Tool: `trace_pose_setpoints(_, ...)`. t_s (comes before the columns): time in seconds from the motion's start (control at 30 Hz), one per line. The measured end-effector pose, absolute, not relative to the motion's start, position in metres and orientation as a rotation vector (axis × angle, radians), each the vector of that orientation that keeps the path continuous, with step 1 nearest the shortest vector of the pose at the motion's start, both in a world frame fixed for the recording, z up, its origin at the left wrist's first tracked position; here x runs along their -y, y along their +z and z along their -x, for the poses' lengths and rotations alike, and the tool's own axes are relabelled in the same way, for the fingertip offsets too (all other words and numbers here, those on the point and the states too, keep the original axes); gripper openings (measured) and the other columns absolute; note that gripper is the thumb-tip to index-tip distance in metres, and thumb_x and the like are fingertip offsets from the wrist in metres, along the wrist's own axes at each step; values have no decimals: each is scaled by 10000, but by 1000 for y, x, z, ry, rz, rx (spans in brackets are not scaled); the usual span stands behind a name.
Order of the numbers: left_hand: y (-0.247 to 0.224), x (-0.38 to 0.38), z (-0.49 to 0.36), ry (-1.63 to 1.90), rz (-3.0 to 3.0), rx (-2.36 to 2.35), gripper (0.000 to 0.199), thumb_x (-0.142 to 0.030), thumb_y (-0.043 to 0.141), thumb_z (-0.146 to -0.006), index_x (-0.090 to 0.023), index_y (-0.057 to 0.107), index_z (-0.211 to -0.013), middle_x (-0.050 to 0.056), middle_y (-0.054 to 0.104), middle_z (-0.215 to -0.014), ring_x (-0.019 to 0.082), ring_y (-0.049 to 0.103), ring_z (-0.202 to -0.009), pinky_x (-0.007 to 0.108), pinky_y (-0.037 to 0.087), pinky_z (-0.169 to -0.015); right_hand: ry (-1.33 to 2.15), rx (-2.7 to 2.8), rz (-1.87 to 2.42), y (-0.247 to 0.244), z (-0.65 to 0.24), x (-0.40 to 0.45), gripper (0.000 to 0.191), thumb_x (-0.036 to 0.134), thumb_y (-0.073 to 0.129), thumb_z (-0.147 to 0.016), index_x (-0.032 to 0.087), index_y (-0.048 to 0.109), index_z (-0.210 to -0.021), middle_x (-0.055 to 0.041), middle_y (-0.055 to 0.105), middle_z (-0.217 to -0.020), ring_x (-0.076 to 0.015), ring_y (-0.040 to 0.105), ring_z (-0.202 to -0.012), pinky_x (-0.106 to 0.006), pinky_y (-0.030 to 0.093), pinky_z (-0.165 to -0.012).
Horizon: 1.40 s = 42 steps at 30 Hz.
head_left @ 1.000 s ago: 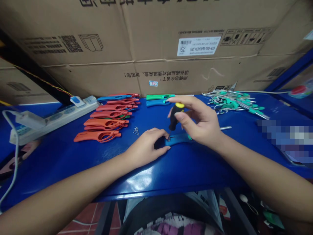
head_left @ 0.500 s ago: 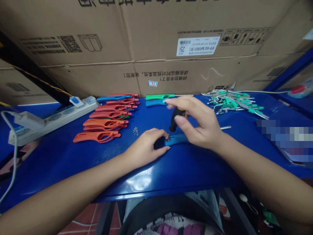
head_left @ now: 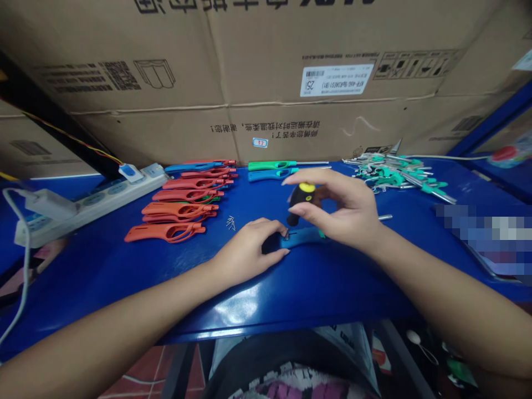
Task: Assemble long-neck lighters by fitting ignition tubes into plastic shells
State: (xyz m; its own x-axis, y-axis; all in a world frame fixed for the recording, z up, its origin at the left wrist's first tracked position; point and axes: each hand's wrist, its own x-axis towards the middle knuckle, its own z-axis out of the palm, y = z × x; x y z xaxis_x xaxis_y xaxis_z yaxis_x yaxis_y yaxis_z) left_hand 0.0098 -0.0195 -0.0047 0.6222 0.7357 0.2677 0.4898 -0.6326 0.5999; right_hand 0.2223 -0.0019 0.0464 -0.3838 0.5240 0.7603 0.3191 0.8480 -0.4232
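Note:
A blue lighter with a long metal nozzle lies on the blue table in front of me. My left hand grips its left end between thumb and fingers. Above the lighter, my right hand holds a short black-and-yellow screwdriver by its handle, which stands nearly upright. The screwdriver's tip is too small to make out against the lighter's left part. Left of my left hand lie several small screws.
Orange and red lighter shells lie in a column at left, beside a white power strip. A green lighter and a blue one lie at the back. Green-and-metal lighter inserts are heaped at back right. A cardboard box stands behind.
My right fingers have shifted around the screwdriver handle, and its yellow top now shows. My left hand and the lighter have stayed in place.

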Motion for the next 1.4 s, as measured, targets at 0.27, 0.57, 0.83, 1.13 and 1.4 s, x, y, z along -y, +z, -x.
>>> trace_pose_setpoints(0.27, -4, 20, -10, 694, -2380, -958, 190, -231, 722, -882, -207, 624, -1042, 28, 718, -1074, 210, 664, -1008, 350, 508, -925, 399, 2019, 603, 44, -218, 4, 343, 354, 563, -999, 222, 615, -1312, -68, 722, -1124, -126, 656, -697, -258, 566, -595)
trace_pose_setpoints(0.57, -5, 20, -10, 697, -2375, -971, 176, -235, 719, -881, -213, 623, -1027, 29, 716, -1056, 212, 668, -985, 355, 515, -908, 295, 2064, 557, 50, -220, 8, 334, 291, 441, -1042, 239, 644, -1302, -85, 689, -1165, -160, 679, -847, -310, 590, -721)
trace_pose_setpoints(0.83, -5, 19, -10, 689, -2366, -962, 187, -235, 715, -883, -214, 618, -1041, 30, 715, -1069, 220, 659, -1017, 367, 507, -935, 119, 1968, 606, 50, -222, 2, 232, 370, 582, -974, 228, 720, -1095, -78, 687, -998, -179, 648, -792, -324, 576, -673)
trace_pose_setpoints(1.13, -4, 20, -10, 682, -2368, -967, 191, -223, 716, -883, -215, 618, -1047, 28, 717, -1070, 220, 656, -1015, 370, 505, -935, 126, 2008, 584, 53, -224, 1, 286, 421, 629, -954, 224, 711, -1145, -78, 725, -1011, -174, 655, -778, -325, 582, -692)
trace_pose_setpoints(1.4, -3, 20, -10, 670, -2385, -949, 184, -236, 709, -895, -209, 620, -1054, 33, 718, -1084, 225, 648, -1037, 374, 502, -950, 384, 1932, 588, 46, -221, -2, 277, 408, 589, -988, 204, 679, -1153, -42, 723, -937, -93, 596, -580, -235, 546, -571)
